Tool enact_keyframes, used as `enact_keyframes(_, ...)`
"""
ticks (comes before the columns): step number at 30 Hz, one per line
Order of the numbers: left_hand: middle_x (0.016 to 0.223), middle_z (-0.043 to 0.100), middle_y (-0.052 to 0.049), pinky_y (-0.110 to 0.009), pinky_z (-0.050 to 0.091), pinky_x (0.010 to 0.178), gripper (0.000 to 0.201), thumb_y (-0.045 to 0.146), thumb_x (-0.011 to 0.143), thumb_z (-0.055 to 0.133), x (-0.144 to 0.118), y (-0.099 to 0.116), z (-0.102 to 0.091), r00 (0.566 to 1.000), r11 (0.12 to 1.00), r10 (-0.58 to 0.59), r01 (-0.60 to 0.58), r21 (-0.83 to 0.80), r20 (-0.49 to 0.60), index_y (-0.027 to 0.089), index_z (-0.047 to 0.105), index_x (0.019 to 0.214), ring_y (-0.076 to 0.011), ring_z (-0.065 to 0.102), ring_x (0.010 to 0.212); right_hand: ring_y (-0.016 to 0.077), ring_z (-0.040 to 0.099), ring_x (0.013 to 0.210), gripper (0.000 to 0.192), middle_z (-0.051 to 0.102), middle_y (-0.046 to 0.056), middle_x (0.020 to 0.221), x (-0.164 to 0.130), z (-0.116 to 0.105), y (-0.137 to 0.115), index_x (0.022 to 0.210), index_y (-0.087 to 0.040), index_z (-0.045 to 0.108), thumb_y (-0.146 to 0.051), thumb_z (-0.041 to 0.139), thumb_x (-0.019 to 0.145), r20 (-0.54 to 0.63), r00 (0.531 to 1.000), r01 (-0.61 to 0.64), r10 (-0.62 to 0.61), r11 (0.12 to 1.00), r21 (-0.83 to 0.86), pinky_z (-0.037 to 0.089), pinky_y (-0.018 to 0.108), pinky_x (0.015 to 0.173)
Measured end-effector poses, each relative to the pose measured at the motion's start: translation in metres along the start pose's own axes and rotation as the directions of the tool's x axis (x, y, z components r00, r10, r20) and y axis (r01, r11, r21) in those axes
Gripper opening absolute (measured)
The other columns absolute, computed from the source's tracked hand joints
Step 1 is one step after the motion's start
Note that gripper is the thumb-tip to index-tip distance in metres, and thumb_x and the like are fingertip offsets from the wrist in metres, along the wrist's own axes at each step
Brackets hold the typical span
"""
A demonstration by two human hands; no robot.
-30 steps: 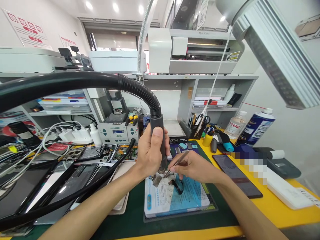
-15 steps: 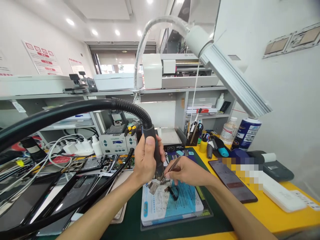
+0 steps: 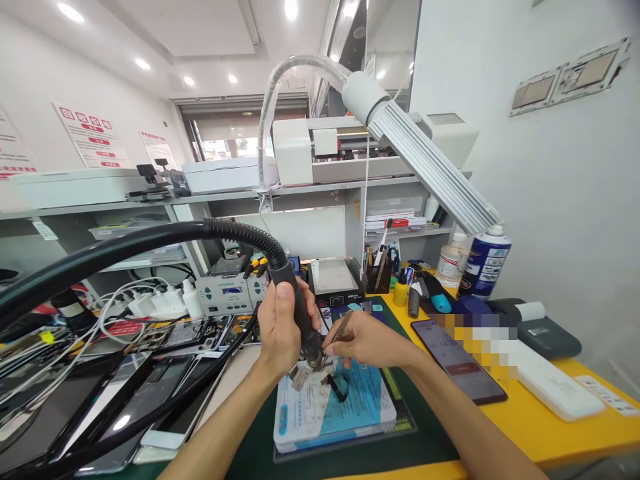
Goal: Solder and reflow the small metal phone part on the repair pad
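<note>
My left hand is wrapped round the black handle of a hot air gun, its nozzle pointing down. A thick black hose runs from the handle's top off to the left. My right hand pinches a pair of tweezers, whose tips reach in close to the nozzle. Beneath both hands lies a small metallic part, partly hidden by the nozzle. A dark flex cable rests nearby on a white and blue box.
Several phones and boards crowd the left side. A hot air station stands behind. At right are a lit phone, a white power strip-like bar and a spray can. A lamp hangs above.
The camera view has shifted slightly, so the surroundings sit a little differently. Both hands keep their grips, with the nozzle and tweezers still close together over the box.
</note>
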State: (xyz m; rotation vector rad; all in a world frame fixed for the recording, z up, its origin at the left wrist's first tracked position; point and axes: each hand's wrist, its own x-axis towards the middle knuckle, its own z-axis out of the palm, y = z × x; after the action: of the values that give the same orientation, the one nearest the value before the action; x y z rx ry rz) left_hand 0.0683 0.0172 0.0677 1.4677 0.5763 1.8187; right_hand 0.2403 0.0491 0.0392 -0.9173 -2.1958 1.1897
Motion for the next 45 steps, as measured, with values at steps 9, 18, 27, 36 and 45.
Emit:
enact_keyframes(9, 0.061, 0.055, 0.005, -0.028, 0.052, 0.048, 0.047, 0.067, 0.096, 0.045, -0.002, -0.001, 0.003, 0.998, 1.0, -0.015, 0.015, -0.003, -0.066, 0.021, 0.053, 0.09, -0.0128, 0.056, 0.045, 0.0148, 0.066, 0.054, 0.017, 0.07, 0.001, 0.062, 0.0, 0.001, 0.001, 0.081, -0.014, 0.078, -0.026, 0.066, 0.086, -0.011, 1.0, 0.006, -0.006, 1.0, -0.015, 0.048, 0.022, 0.053)
enact_keyframes(18, 0.06, 0.054, 0.005, -0.026, 0.045, 0.042, 0.047, 0.066, 0.097, 0.044, -0.001, -0.003, -0.003, 0.993, 1.0, -0.004, 0.003, -0.008, -0.119, 0.021, 0.054, 0.091, -0.0134, 0.056, 0.044, 0.0149, 0.066, 0.054, 0.019, 0.071, 0.002, 0.068, 0.0, -0.001, 0.001, 0.081, -0.014, 0.076, -0.027, 0.065, 0.088, -0.015, 1.0, -0.011, 0.011, 1.0, -0.003, 0.047, 0.023, 0.05)
enact_keyframes(27, 0.061, 0.054, 0.004, -0.028, 0.046, 0.043, 0.046, 0.065, 0.098, 0.043, -0.002, -0.006, -0.006, 0.99, 1.0, -0.005, 0.004, -0.002, -0.142, 0.022, 0.055, 0.091, -0.0139, 0.055, 0.044, 0.0151, 0.067, 0.056, 0.019, 0.072, 0.002, 0.072, -0.001, 0.002, 0.001, 0.083, -0.016, 0.075, -0.03, 0.065, 0.089, -0.01, 0.999, -0.03, 0.03, 1.0, -0.008, 0.047, 0.023, 0.051)
enact_keyframes(36, 0.059, 0.055, 0.003, -0.033, 0.052, 0.047, 0.047, 0.07, 0.092, 0.049, -0.004, -0.003, -0.009, 0.988, 1.0, -0.026, 0.025, -0.008, -0.154, 0.024, 0.057, 0.088, -0.0155, 0.056, 0.044, 0.0147, 0.067, 0.056, 0.014, 0.065, -0.001, 0.062, -0.001, 0.004, -0.002, 0.083, -0.015, 0.077, -0.024, 0.066, 0.086, -0.032, 0.998, -0.053, 0.052, 0.998, -0.02, 0.046, 0.02, 0.051)
enact_keyframes(45, 0.055, 0.056, 0.002, -0.039, 0.056, 0.043, 0.056, 0.076, 0.088, 0.045, 0.001, -0.003, -0.014, 0.984, 0.993, -0.018, 0.038, 0.109, -0.179, 0.021, 0.055, 0.082, -0.0191, 0.057, 0.042, 0.0123, 0.066, 0.057, 0.014, 0.076, 0.004, 0.083, -0.002, 0.001, -0.01, 0.076, -0.015, 0.076, -0.024, 0.068, 0.083, -0.023, 0.997, -0.073, 0.073, 0.997, -0.026, 0.048, 0.019, 0.053)
